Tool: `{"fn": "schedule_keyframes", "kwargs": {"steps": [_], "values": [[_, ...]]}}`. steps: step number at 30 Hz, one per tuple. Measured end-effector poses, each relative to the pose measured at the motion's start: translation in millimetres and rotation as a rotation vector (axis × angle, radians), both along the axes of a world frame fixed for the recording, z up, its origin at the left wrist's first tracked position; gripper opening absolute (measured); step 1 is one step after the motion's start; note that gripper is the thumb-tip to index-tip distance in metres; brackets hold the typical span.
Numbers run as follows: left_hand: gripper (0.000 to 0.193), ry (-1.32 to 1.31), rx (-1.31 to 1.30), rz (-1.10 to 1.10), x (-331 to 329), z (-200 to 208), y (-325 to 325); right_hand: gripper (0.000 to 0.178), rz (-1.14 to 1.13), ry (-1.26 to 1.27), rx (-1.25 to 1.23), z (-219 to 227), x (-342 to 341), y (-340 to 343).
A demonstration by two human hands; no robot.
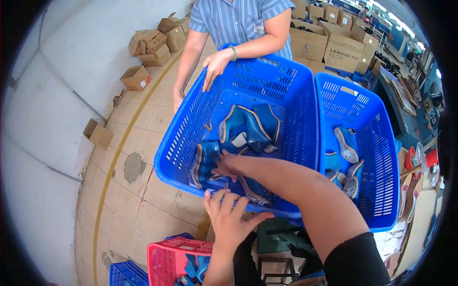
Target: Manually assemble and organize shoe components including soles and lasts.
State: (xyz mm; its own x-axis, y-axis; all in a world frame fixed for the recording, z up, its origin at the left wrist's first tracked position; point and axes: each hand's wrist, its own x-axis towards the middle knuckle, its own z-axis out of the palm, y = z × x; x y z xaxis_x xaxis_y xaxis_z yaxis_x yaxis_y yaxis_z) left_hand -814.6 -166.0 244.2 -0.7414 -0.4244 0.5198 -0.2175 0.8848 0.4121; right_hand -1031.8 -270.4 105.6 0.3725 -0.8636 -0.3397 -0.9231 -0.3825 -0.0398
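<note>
A large blue plastic crate (305, 131) is tilted in front of me, with several glossy blue wedge-heeled shoe pieces (254, 131) edged in tan lying in it. My right hand (228, 164) reaches down inside, fingers apart, against a shoe piece (204, 159) near the crate's left corner; its fingertips are partly hidden. My left hand (226, 214) is spread at the near rim, fingers stretched upward and thumb out to the right along the edge. Across from me, a co-worker in a striped shirt (238, 19) has both hands at the crate's far left side.
A second blue crate (386, 176) with more shoe pieces stands close on the right. Below left are a pink crate (160, 262) and a smaller blue crate (126, 274). A dark stool (276, 264) sits beneath. Cardboard boxes (136, 76) line the wall; larger cartons (341, 52) stack behind.
</note>
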Motion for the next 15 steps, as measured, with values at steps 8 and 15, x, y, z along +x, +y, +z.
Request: {"fn": "schedule_keyframes", "kwargs": {"steps": [8, 15], "values": [[0.063, 0.013, 0.059, -0.029, -5, -6, -7, 0.041, -0.135, -0.157, -0.291, -66, -16, 1], [0.062, 0.079, -0.003, -0.003, 1, -8, -12, 0.048, -0.385, -0.836, -0.325, 180, -87, 112]]}}
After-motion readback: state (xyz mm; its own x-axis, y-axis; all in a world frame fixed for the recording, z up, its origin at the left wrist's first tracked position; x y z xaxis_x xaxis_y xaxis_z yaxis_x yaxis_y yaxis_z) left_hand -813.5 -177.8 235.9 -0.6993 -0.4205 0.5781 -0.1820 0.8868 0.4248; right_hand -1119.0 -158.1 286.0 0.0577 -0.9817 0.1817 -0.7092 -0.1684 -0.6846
